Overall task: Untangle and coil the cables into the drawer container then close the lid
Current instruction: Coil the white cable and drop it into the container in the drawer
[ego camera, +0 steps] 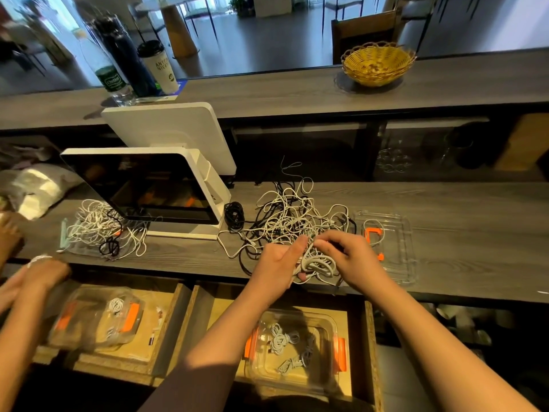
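Note:
A tangle of white and black cables (pixel 292 217) lies on the grey counter. At its near edge my left hand (pixel 277 264) grips a small coil of white cable (pixel 318 264), and my right hand (pixel 352 257) pinches the same coil from the right. Below the counter an open wooden drawer holds a clear container with orange clips (pixel 335 379), with a few coiled white cables (pixel 283 340) inside. Its clear lid with an orange clip (pixel 398 257) lies on the counter right of my hands.
A white point-of-sale screen (pixel 148 188) stands to the left, with a second cable pile (pixel 101 230) beside it. Another person's hands (pixel 35 275) work above a left drawer with a second container (pixel 98 316). A yellow basket (pixel 377 65), bottles and a cup (pixel 159 68) stand on the upper shelf.

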`<action>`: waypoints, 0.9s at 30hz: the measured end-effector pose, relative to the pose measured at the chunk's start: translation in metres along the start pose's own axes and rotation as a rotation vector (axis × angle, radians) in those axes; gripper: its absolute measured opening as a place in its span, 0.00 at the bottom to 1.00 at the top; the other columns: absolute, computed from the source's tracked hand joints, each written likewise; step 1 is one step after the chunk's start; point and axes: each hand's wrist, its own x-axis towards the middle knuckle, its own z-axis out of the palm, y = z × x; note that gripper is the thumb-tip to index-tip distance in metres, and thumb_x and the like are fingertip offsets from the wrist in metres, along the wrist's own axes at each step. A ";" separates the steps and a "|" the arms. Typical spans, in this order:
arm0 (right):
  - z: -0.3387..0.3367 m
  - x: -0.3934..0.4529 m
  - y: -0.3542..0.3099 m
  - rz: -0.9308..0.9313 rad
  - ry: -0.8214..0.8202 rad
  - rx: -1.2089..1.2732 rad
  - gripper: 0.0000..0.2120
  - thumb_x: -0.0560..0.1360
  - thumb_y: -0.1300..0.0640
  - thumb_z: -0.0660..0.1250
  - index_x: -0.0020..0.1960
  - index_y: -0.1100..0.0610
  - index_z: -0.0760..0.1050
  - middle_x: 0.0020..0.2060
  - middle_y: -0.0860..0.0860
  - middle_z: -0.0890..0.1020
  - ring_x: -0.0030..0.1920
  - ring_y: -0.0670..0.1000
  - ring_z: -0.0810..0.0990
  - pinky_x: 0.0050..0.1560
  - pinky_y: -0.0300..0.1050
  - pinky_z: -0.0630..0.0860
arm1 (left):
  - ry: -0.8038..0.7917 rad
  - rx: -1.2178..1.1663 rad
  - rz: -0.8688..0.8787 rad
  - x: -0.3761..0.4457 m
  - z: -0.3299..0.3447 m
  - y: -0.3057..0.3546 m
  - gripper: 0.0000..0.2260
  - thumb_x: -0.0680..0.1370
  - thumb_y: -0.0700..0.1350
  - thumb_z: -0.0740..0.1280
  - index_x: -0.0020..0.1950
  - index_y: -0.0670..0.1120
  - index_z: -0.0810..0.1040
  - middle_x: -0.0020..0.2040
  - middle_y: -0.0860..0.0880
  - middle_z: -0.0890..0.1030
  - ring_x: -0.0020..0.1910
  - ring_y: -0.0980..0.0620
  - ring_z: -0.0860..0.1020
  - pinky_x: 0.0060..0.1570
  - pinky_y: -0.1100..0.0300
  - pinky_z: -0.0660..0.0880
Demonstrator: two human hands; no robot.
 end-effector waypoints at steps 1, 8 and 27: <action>0.002 0.000 0.002 0.011 0.000 0.010 0.05 0.79 0.54 0.68 0.50 0.50 0.82 0.41 0.46 0.84 0.44 0.46 0.82 0.48 0.51 0.80 | -0.001 -0.019 -0.014 -0.001 -0.001 0.000 0.27 0.78 0.62 0.58 0.27 0.43 0.73 0.20 0.51 0.72 0.20 0.57 0.72 0.31 0.62 0.71; 0.016 0.000 0.005 0.093 -0.164 -0.034 0.08 0.80 0.50 0.65 0.48 0.51 0.81 0.38 0.53 0.83 0.37 0.52 0.79 0.42 0.55 0.77 | 0.052 -0.307 -0.137 -0.006 -0.003 -0.010 0.21 0.76 0.62 0.58 0.43 0.46 0.78 0.27 0.52 0.75 0.21 0.58 0.66 0.22 0.68 0.61; 0.038 -0.026 -0.036 -0.038 -0.313 -0.186 0.10 0.82 0.51 0.61 0.44 0.53 0.74 0.29 0.47 0.74 0.30 0.45 0.71 0.35 0.45 0.67 | 0.756 0.029 0.058 0.009 -0.011 -0.035 0.29 0.77 0.53 0.71 0.28 0.34 0.65 0.24 0.39 0.67 0.25 0.48 0.62 0.26 0.49 0.63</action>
